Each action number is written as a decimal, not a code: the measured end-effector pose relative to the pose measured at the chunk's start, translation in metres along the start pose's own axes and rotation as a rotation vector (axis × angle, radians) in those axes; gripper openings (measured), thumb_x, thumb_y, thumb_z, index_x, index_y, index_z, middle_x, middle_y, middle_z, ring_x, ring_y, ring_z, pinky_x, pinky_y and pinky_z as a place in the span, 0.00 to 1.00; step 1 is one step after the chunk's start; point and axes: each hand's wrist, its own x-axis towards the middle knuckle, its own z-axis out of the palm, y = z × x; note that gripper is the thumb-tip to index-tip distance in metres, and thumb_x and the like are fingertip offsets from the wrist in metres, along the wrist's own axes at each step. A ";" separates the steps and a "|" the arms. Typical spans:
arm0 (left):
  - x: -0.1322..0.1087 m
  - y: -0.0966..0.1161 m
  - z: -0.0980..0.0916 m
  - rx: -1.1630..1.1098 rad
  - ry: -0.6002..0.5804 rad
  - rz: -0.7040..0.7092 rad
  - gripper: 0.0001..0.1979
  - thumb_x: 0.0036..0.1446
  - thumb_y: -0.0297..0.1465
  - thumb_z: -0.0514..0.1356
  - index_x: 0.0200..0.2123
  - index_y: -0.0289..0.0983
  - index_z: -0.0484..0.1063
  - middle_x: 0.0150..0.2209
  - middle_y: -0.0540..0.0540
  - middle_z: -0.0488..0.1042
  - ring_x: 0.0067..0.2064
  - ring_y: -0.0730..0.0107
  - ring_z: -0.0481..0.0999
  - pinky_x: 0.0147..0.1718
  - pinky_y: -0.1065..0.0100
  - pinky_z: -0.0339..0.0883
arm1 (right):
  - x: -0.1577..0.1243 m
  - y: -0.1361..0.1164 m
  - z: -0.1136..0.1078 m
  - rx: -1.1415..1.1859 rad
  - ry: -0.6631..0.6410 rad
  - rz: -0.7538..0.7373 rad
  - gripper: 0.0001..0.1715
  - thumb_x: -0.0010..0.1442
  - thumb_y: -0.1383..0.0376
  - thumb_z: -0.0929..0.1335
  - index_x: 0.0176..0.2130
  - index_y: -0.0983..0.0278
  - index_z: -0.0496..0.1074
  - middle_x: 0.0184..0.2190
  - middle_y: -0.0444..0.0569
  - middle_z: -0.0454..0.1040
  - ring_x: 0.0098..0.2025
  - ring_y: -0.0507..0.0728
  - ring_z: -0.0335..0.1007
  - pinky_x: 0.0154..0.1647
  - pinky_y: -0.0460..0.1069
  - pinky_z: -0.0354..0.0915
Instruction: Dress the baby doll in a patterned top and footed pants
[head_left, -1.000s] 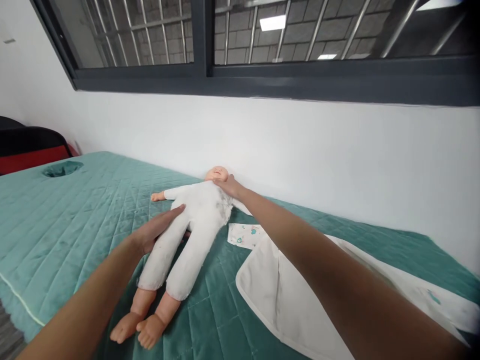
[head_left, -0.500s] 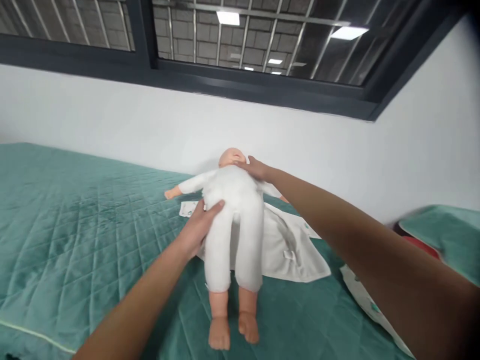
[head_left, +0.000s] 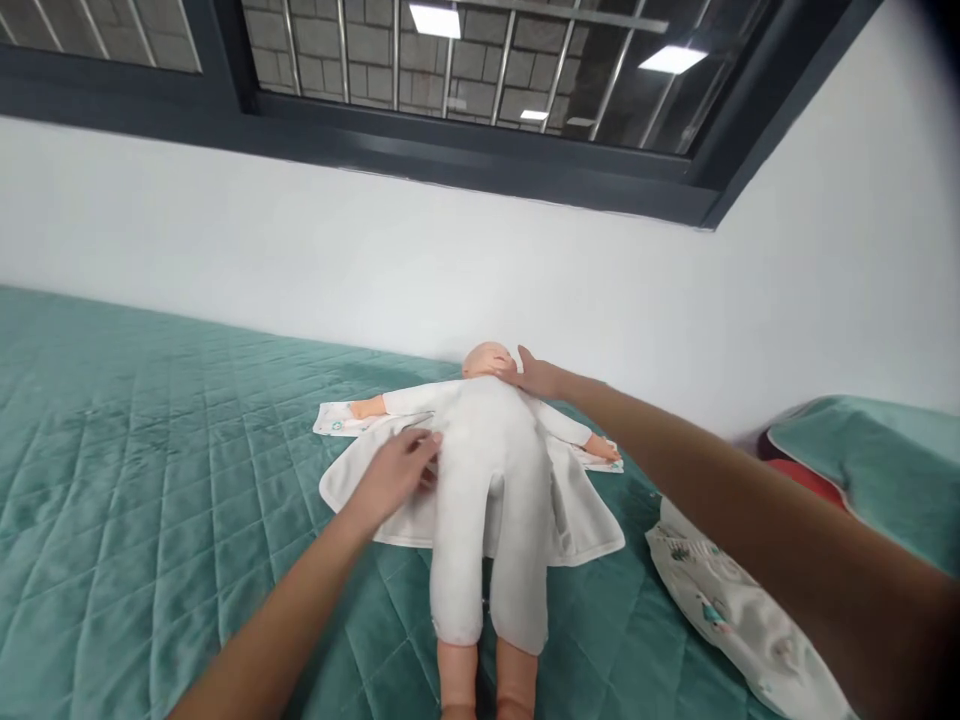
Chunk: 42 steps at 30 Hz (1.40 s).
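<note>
A baby doll (head_left: 491,430) with a white cloth body lies on its back, its arms spread and its lower feet cut off by the frame. Beneath it a white baby jacket (head_left: 589,515) is laid out open, with printed sleeve ends under the doll's hands. My right hand (head_left: 536,375) holds the doll at the neck, thumb raised beside the head; some of its fingers are hidden. Beside the doll's hip, my left hand (head_left: 401,470) is open with loosely bent fingers, over the jacket and close to the doll's side.
A green quilted cover (head_left: 187,480) spreads under everything. Printed white baby clothing (head_left: 739,610) lies at the right under my forearm. Farther right are a folded green cloth (head_left: 870,450) and a red item (head_left: 810,480). Behind stand a white wall (head_left: 300,250) and a dark window frame (head_left: 465,170).
The doll has come down flat on the jacket, with its arms along the sleeves. My left hand has let go of its hip. The view has shifted a little.
</note>
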 end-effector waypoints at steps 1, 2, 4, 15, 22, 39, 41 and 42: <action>0.009 -0.004 -0.008 0.157 0.108 0.073 0.19 0.61 0.44 0.55 0.45 0.37 0.75 0.36 0.43 0.79 0.34 0.60 0.78 0.35 0.62 0.72 | -0.001 -0.007 -0.006 -0.130 0.036 -0.032 0.63 0.51 0.35 0.67 0.68 0.70 0.48 0.55 0.69 0.71 0.56 0.74 0.68 0.56 0.63 0.61; 0.019 -0.008 -0.015 0.324 0.220 0.139 0.16 0.61 0.41 0.55 0.44 0.38 0.76 0.37 0.43 0.78 0.38 0.58 0.78 0.38 0.61 0.71 | -0.004 -0.017 -0.010 -0.272 0.094 -0.084 0.56 0.56 0.36 0.64 0.67 0.71 0.52 0.50 0.68 0.74 0.52 0.73 0.71 0.53 0.62 0.62; 0.036 -0.016 -0.022 0.649 0.347 0.223 0.13 0.60 0.38 0.57 0.43 0.38 0.76 0.42 0.41 0.77 0.47 0.53 0.75 0.43 0.58 0.69 | -0.011 -0.042 -0.004 -0.442 0.202 -0.236 0.41 0.66 0.44 0.58 0.61 0.73 0.59 0.46 0.67 0.75 0.49 0.69 0.73 0.50 0.59 0.63; 0.056 -0.049 -0.017 0.873 0.464 0.283 0.09 0.62 0.35 0.55 0.38 0.39 0.74 0.42 0.40 0.74 0.48 0.52 0.72 0.43 0.59 0.65 | -0.001 -0.137 0.124 -0.549 -0.125 -0.542 0.20 0.59 0.56 0.69 0.48 0.65 0.70 0.50 0.59 0.74 0.49 0.67 0.72 0.46 0.57 0.66; 0.058 -0.049 -0.031 0.214 0.641 0.155 0.08 0.56 0.37 0.60 0.29 0.39 0.72 0.29 0.48 0.76 0.33 0.63 0.74 0.36 0.65 0.63 | -0.012 -0.105 0.082 -0.448 -0.062 -0.577 0.23 0.64 0.47 0.62 0.50 0.59 0.67 0.50 0.49 0.76 0.47 0.61 0.72 0.38 0.51 0.63; 0.047 -0.046 -0.035 -0.071 0.714 0.182 0.12 0.56 0.39 0.58 0.36 0.37 0.74 0.34 0.48 0.77 0.36 0.68 0.75 0.37 0.69 0.67 | -0.033 -0.091 0.090 -0.635 -0.073 -0.560 0.29 0.64 0.44 0.60 0.45 0.63 0.73 0.42 0.57 0.78 0.42 0.67 0.74 0.38 0.55 0.63; 0.045 -0.042 -0.031 -0.029 0.670 0.227 0.11 0.57 0.39 0.57 0.36 0.38 0.74 0.33 0.49 0.77 0.36 0.68 0.75 0.38 0.69 0.67 | -0.032 -0.092 0.093 -0.639 -0.068 -0.541 0.30 0.64 0.44 0.60 0.45 0.64 0.73 0.42 0.59 0.78 0.43 0.68 0.74 0.39 0.56 0.64; 0.044 -0.040 -0.028 0.004 0.633 0.253 0.11 0.57 0.38 0.57 0.36 0.38 0.74 0.33 0.49 0.77 0.36 0.68 0.75 0.38 0.69 0.67 | -0.032 -0.093 0.095 -0.637 -0.068 -0.536 0.30 0.64 0.44 0.60 0.45 0.65 0.73 0.42 0.60 0.78 0.43 0.68 0.74 0.39 0.56 0.64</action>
